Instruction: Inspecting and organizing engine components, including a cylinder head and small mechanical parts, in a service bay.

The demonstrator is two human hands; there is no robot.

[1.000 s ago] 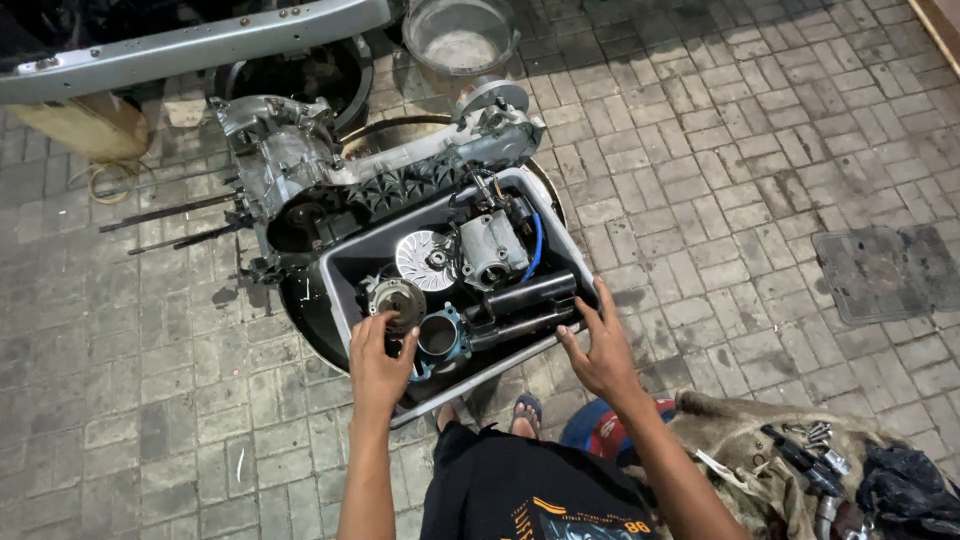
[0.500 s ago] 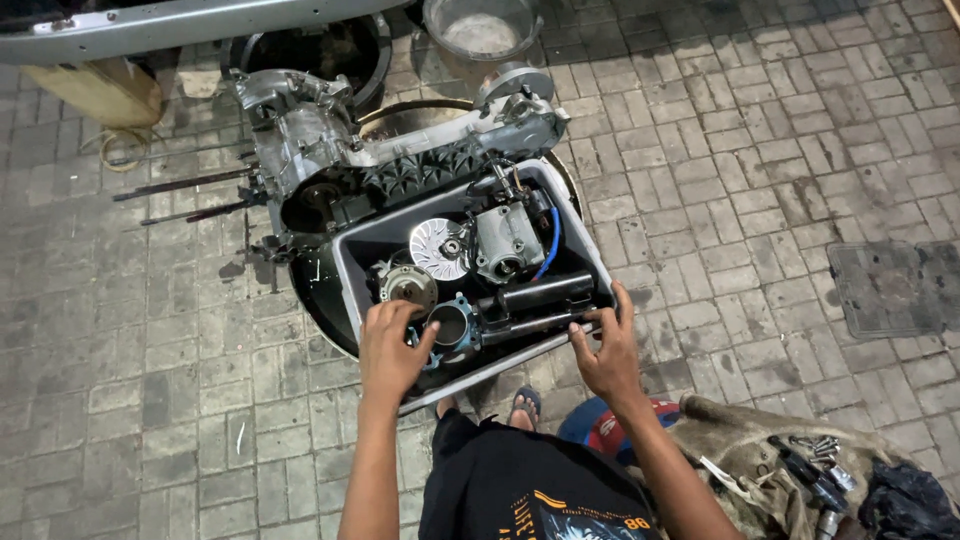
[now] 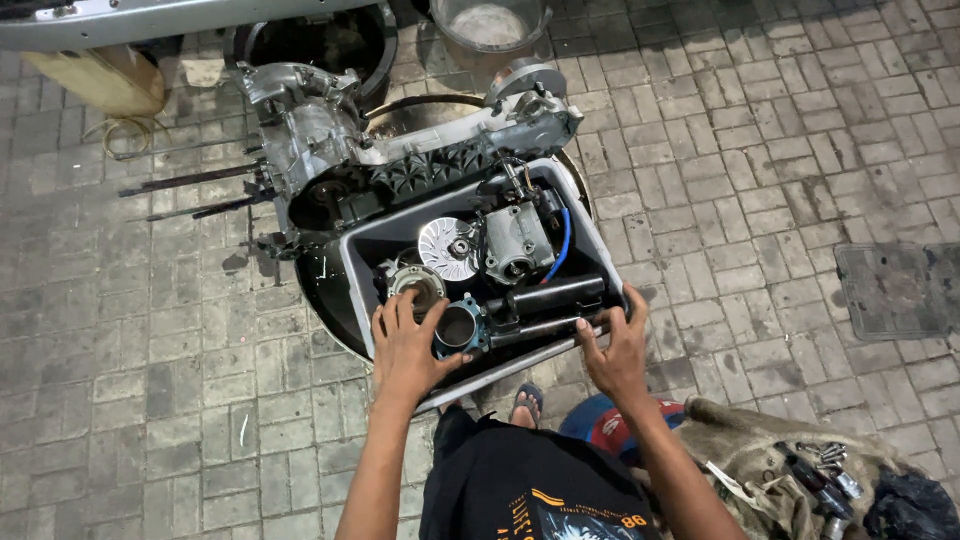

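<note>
Both hands grip the near rim of one grey plastic tray [image 3: 352, 262]. The left hand [image 3: 408, 345] curls over the rim at the tray's near-left corner, fingers spread inside against a blue-edged cylinder part [image 3: 459, 326]. The right hand [image 3: 615, 352] clamps the rim at the near-right corner, thumb on the outside and fingertips hooked over the edge.

The tray is rectangular; its long axis runs from the left hand to the right hand, rising slightly toward the right in the head view. It sits over one dark round basin [image 3: 325, 300] on the paved ground.

Inside the tray, counted: one finned silver disc [image 3: 448, 248] near the centre, one metal housing block [image 3: 517, 243] just right of the disc, one blue hose [image 3: 565, 240] at the tray's right side, two dark tubes [image 3: 545, 297] along the near rim.

One engine crankcase [image 3: 330, 140] lies beyond the tray's far rim, touching it. One clear bucket [image 3: 490, 25] stands farther beyond.
</note>
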